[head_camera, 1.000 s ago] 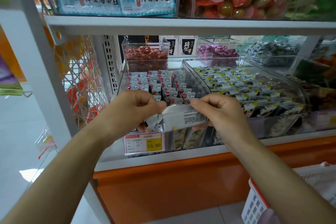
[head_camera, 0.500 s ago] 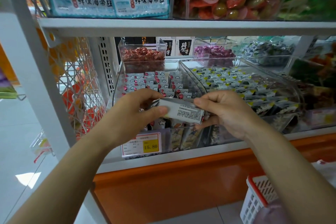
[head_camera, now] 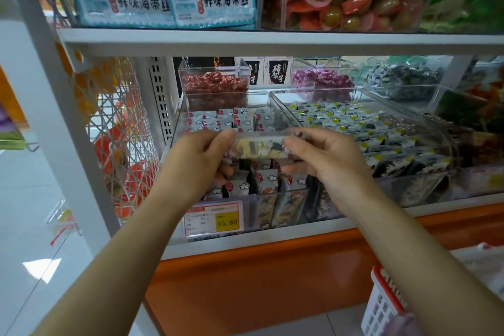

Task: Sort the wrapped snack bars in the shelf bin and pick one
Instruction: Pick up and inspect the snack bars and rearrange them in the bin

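Head-view spotter: "Starting at your left, a white wire rack (head_camera: pixel 122 144) is hanging off the shelf post, with orange packets showing blurred behind it. Next along, your left grip (head_camera: pixel 196 161) is curling round the left end of a snack bar (head_camera: pixel 259 148), with the thumb up at the bar and the fingers tucking in below it."

Second spotter: "You are holding that bar level, stretched lengthwise between both hands, above the front half of the clear shelf bin (head_camera: pixel 252 213). Its wrapper is coming out blurred, so I am not reading any print on it. I am only making out pale yellow and dark patches."

Head-view spotter: "Beneath it, the other wrapped bars (head_camera: pixel 207 123) are standing in rows inside the bin, in white wrappers with red dots and small clouds. A price tag (head_camera: pixel 214 219) is sitting on the bin's front wall, just below your left wrist."

Second spotter: "Moving right, your right grip (head_camera: pixel 327 161) is pinching the bar's right end, with a finger above and the thumb below."

Head-view spotter: "Just beside the bin on the right, a neighbouring bin (head_camera: pixel 285 108) is holding yellow-cornered packs (head_camera: pixel 341 123). At the far lower right, a white basket (head_camera: pixel 381 300) with a red rim is showing beside your right forearm."
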### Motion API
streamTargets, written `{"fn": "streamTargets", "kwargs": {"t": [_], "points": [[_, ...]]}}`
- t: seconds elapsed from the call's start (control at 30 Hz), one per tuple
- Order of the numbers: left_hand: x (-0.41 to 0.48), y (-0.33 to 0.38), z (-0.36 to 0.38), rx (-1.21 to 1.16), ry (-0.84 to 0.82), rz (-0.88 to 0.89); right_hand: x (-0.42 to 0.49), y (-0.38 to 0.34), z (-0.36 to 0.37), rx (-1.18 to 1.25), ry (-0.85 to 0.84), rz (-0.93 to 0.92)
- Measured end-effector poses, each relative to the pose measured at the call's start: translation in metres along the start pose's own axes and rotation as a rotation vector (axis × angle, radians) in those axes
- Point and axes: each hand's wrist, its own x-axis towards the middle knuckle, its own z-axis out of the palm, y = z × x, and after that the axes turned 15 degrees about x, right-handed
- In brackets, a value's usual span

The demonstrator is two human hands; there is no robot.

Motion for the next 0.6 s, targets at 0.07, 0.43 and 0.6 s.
{"fn": "streamTargets", "kwargs": {"t": [0.07,0.43,0.6], "points": [[0.005,-0.002,-0.002,0.042,0.085,0.03,0.006,-0.003,-0.002,0.002,0.09,-0.064],[0.016,-0.018,0.024,0.894,-0.238,0.256,0.072,0.005,0.029,-0.554,0.048,-0.241],[0.014,-0.018,0.019,0.846,-0.242,0.276,0.1,0.018,0.05,-0.94,-0.212,-0.204]]}}
